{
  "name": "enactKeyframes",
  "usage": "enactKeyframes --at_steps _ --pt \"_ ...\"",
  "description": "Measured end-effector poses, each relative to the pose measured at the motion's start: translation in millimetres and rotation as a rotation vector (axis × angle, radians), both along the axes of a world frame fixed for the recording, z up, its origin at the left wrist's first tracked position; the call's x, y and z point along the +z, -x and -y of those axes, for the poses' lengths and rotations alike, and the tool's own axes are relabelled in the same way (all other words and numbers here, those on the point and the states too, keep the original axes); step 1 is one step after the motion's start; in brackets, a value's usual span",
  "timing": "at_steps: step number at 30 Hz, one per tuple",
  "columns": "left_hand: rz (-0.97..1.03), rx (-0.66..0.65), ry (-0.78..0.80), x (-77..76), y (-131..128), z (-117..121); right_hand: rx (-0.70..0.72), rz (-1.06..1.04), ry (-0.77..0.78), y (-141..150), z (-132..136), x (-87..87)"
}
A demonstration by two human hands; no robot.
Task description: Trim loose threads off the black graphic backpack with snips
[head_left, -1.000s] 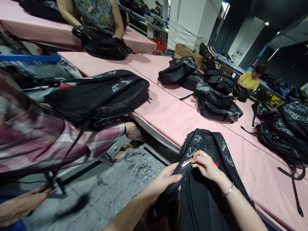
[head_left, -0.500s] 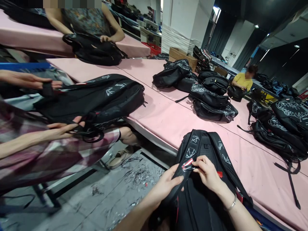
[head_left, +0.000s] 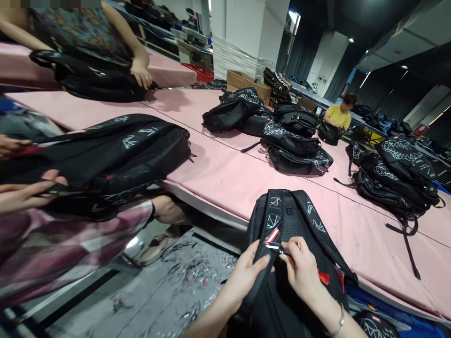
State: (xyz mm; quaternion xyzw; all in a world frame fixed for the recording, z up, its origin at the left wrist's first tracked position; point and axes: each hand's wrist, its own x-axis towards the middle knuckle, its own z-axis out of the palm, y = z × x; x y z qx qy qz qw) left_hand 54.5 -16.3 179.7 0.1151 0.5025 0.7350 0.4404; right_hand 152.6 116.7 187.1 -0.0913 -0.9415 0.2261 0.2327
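Note:
A black backpack [head_left: 262,220] stands in front of me at the table edge, its back panel and two white-patterned shoulder straps facing me. My left hand [head_left: 246,270] is closed around the left shoulder strap [head_left: 273,220], thumb on top. Beside it on that strap sits a red-and-white strip [head_left: 272,236]. My right hand [head_left: 301,263] pinches a small dark piece [head_left: 281,250] against the strap, next to a pale end; its exact kind is too small to tell. A red tab [head_left: 323,277] shows behind my right wrist.
Black backpacks [head_left: 292,143] lie piled on the pink-covered table [head_left: 218,188], with more at right [head_left: 387,173]. At left, a co-worker's hands hold another backpack [head_left: 141,145]. Another person handles a bag [head_left: 102,77] across the table. Thread scraps litter the floor [head_left: 158,291].
The view has turned right, so the surroundings sit further left. My hands stay at the same strap; the red-and-white strip and pale end now spread into a V. The co-worker's hands at left have shifted.

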Motion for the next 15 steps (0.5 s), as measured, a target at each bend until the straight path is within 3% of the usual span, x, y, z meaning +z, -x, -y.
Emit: enactKeyframes --at_steps 10,12,15 --pt "-0.044 0.045 0.040 0.8 -10.0 -6.7 -0.135 0.024 -0.163 -3.4 13.6 -4.3" --pt "-0.048 0.056 0.050 -0.3 -11.2 -6.6 -0.125 -0.005 -0.130 -2.6 12.0 -6.3" --pt "-0.052 0.051 0.040 -1.6 -10.0 -4.2 -0.074 -0.081 0.055 0.2 7.1 -8.7"
